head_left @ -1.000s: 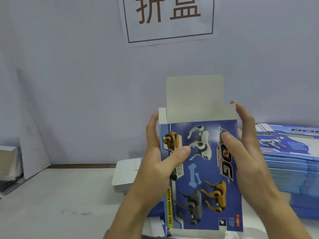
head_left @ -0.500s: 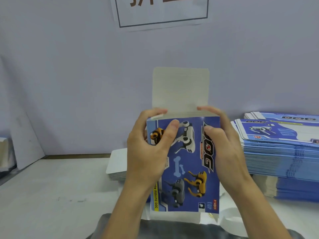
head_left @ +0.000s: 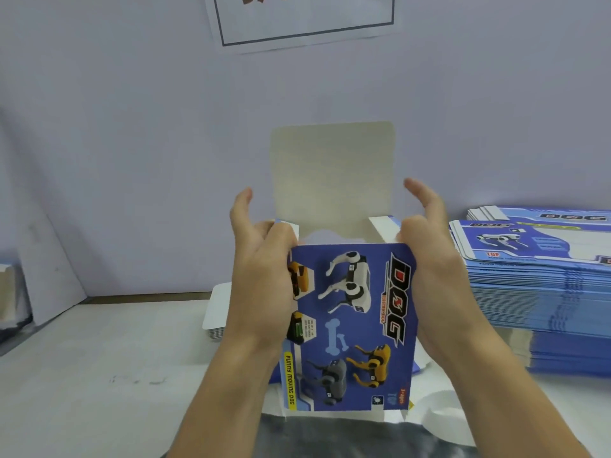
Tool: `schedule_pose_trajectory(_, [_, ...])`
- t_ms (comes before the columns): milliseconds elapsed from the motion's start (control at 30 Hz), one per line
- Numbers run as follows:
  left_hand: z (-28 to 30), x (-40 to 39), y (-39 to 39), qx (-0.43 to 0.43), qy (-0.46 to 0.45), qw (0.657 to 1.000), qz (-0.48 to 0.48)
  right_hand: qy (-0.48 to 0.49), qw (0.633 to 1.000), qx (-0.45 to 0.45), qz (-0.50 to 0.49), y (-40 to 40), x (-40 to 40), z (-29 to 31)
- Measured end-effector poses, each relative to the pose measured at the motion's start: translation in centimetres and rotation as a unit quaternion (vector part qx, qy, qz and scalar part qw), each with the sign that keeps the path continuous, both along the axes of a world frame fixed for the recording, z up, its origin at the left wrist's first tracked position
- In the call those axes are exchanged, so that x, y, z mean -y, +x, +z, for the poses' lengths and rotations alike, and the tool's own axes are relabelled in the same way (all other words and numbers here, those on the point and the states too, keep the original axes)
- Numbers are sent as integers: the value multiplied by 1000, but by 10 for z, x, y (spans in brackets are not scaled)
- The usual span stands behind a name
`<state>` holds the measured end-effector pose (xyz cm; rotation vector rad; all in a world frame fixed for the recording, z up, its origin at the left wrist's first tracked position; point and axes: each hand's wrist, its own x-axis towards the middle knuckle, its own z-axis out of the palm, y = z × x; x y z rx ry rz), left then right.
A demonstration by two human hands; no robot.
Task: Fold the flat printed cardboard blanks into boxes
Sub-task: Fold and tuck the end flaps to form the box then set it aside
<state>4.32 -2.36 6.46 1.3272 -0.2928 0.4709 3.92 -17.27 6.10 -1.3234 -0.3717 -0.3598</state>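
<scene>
Blue printed box [head_left: 350, 325] is held upright in mid-air above the desk [head_left: 99, 375], approx. centre of view, top end open w/ unprinted lid flap [head_left: 332, 176] raised behind the opening. Box is gripped at its upper left edge by left hand [head_left: 261, 276], fingers curled round that edge, thumb raised. Upper right edge is gripped by right hand [head_left: 429, 266], fingers wrapped on the side, one finger extended upward. Small side flaps are seen beside each hand. Stack of flat blue blanks [head_left: 542, 282] is noted right of box on desk; a white card pile [head_left: 216, 309] lies behind-left of box. Paper sign [head_left: 304, 21] is fixed to wall above box.
</scene>
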Motion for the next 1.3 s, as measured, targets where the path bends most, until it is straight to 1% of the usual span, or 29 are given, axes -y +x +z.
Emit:
schedule_pose_trajectory(67, [3,1,-1,-3,3,1000,-20,0,1000,7,24,0,1,1])
schedule_pose_trajectory(133, [4,4,-3,8,-9,1000,-24,18,999,10,28,1,1,0])
schedule_pose_trajectory(233, [-1,3,-3,54,-35,998,-16,92,995,43,19,2,-1,-5])
schedule_pose_trajectory(267, [-4,3,-3,57,-47,997,-20,108,993,48,8,1,-2,-7])
schedule_pose_trajectory(367, [-5,1,-5,17,-86,995,-54,123,992,38,-11,1,-4,-13])
schedule_pose_trajectory(433, [-6,0,-3,28,-34,997,-61,101,994,45,-8,4,-2,-11])
schedule_pose_trajectory(533, [-9,-3,1,58,57,995,-61,8,999,50,17,6,7,-10])
schedule_pose_trajectory(633, [-7,-11,1,73,106,990,-61,1,996,56,76,6,15,-16])
schedule_pose_trajectory(700, [-6,-16,0,89,133,986,-55,-11,996,70,60,3,18,-17])
schedule_pose_trajectory(800, [-4,-21,0,127,177,976,-20,-22,995,96,6,3,18,-13])
schedule_pose_trajectory(900, [-4,-20,0,164,217,962,10,-23,994,105,-11,2,17,-13])
schedule_pose_trajectory(967, [-4,-18,0,157,206,966,-1,-13,996,94,4,2,18,-13])
schedule_pose_trajectory(1100, [-3,-10,1,101,124,986,-37,-18,997,76,21,2,15,-11])
schedule_pose_trajectory(1200, [1,-4,0,110,92,990,-13,-33,997,75,0,0,10,-6])
schedule_pose_trajectory(1300, [4,-1,-3,115,63,991,-11,-53,996,70,-4,-1,10,1])
